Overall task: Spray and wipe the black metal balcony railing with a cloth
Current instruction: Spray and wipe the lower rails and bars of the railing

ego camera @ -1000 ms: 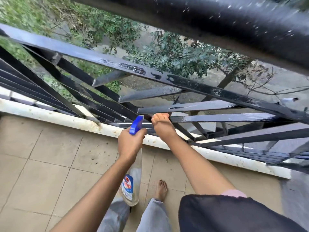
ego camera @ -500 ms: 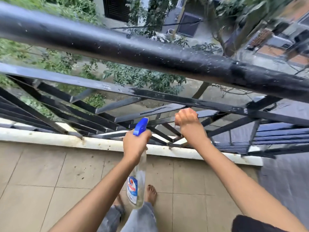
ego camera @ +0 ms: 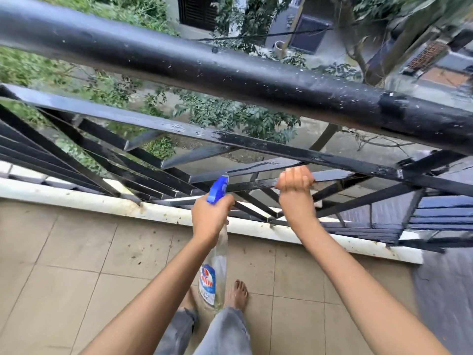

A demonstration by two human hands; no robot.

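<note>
Black steel railing (ego camera: 230, 70), wet and beaded with droplets along the round top tube. It crosses the upper view from left to right. Below it runs a flat rail (ego camera: 179, 129), glossy toward the right end, with slanted bars fanning down to a white ledge (ego camera: 76, 198).

Right hand (ego camera: 294, 187): fingers curled tight over one slanted bar (ego camera: 250, 184), knuckles toward me, thumb side left. The grip sits under the flat rail and well below the top tube. The bar shines wet on both sides of my fist.

Left hand (ego camera: 211, 217): wrapped round the neck of the bottle (ego camera: 216, 267), just left of the right hand and slightly lower, not touching it. The blue trigger head (ego camera: 216, 192) sticks up above my fist, its nozzle aimed at the bars just ahead and close to the gripped one.

Bottle hangs down from my fist, roughly upright. Clear body, with a blue and red label low on it. Fluid level is too blurred to read, though the body looks mostly see-through.

Beige tiles (ego camera: 76, 252) underfoot, speckled with dirt near the ledge. Bare foot (ego camera: 239, 290) and grey trouser legs (ego camera: 225, 331) directly beneath the bottle.
</note>
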